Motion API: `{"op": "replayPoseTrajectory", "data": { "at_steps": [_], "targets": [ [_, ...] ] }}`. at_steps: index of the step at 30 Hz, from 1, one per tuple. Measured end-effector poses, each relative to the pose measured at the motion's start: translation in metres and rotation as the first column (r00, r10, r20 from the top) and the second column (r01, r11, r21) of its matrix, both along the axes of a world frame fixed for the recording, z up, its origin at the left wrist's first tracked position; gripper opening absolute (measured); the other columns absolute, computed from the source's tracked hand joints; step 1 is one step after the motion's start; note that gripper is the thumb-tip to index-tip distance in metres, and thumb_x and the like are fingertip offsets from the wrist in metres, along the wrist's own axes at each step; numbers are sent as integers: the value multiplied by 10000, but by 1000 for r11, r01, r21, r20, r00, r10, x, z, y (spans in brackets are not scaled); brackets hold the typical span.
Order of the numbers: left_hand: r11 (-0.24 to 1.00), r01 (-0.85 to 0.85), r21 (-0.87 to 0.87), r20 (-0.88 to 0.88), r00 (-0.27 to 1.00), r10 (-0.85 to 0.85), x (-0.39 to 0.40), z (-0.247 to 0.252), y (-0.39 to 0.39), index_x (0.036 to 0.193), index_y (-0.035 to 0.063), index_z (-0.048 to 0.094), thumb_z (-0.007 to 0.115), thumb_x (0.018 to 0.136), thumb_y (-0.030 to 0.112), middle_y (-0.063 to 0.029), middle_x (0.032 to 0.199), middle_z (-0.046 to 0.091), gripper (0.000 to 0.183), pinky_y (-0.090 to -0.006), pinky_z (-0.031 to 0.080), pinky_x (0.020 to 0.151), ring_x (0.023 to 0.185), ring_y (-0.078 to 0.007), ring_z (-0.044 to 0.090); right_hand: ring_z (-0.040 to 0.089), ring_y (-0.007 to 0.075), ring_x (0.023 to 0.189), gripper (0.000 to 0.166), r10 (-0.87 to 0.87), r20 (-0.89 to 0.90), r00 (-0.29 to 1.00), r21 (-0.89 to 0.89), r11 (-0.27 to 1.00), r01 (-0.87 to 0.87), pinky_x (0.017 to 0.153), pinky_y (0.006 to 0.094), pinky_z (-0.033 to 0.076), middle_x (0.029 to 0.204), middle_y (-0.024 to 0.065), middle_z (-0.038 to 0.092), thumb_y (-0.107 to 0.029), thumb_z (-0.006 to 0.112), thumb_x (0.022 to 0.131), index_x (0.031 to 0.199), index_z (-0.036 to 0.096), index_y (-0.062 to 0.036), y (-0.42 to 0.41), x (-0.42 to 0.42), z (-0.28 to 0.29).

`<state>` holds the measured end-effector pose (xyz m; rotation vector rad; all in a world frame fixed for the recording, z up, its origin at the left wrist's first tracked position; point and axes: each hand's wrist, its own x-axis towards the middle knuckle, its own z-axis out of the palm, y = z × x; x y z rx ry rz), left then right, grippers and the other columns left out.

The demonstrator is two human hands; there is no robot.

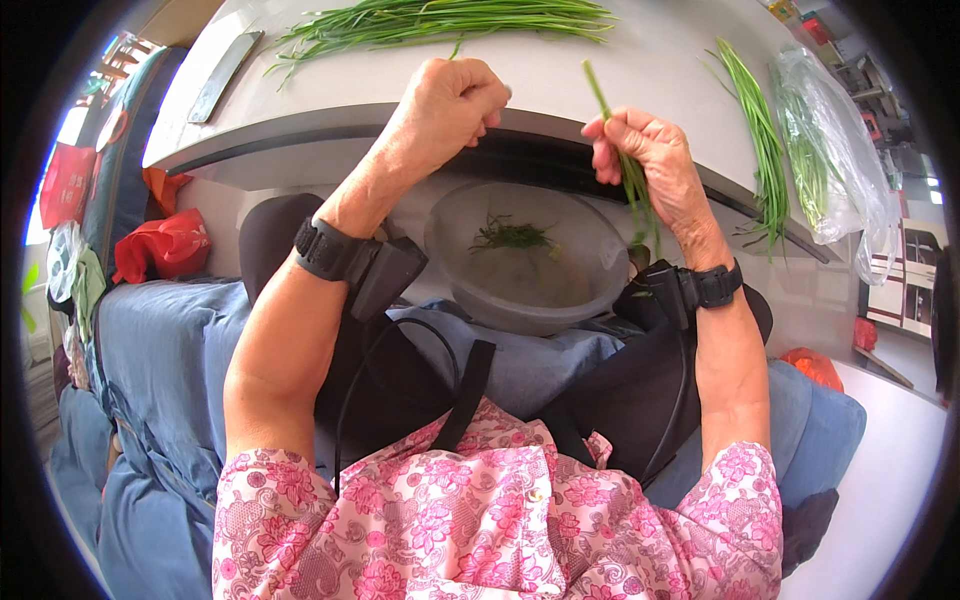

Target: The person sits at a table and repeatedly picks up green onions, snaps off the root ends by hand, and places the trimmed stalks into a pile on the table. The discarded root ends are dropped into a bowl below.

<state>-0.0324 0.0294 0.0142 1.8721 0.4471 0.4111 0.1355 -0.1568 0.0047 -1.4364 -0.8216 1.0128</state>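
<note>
My right hand (pixel 645 150) holds a few green leafy stalks (pixel 636 184) that look like garlic chives, upright between thumb and fingers, at the table's near edge. My left hand (pixel 459 97) is curled with its back to me; a green tip shows just behind it, and whether it grips that cannot be told. Beyond it a large pile of the same stalks (pixel 450 22) lies on the white table (pixel 525 75). A smaller bunch (pixel 761 135) lies to the right. Below my hands stands a grey basin (pixel 525 296) with short green scraps (pixel 514 234) in it.
A clear plastic bag (pixel 840 150) with more green stalks lies at the table's right end. A dark flat phone-like object (pixel 225 77) is at the left end. The blue-covered sofa (pixel 165 322) carries a red bag (pixel 165 244). Cables hang from both wrist devices.
</note>
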Motion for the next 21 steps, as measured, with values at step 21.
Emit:
{"op": "replayPoseTrajectory", "data": {
  "at_steps": [21],
  "targets": [
    [722, 511, -466, 97, 841, -533, 28, -24, -55, 1116, -48, 625, 638, 883, 226, -83, 947, 670, 361, -262, 488, 794, 843, -120, 608, 591, 386, 1090, 218, 0, -618, 786, 326, 910, 256, 945, 447, 511, 1153, 271, 598, -178, 496, 968, 1011, 574, 21, 4, 20, -4]
  ]
}}
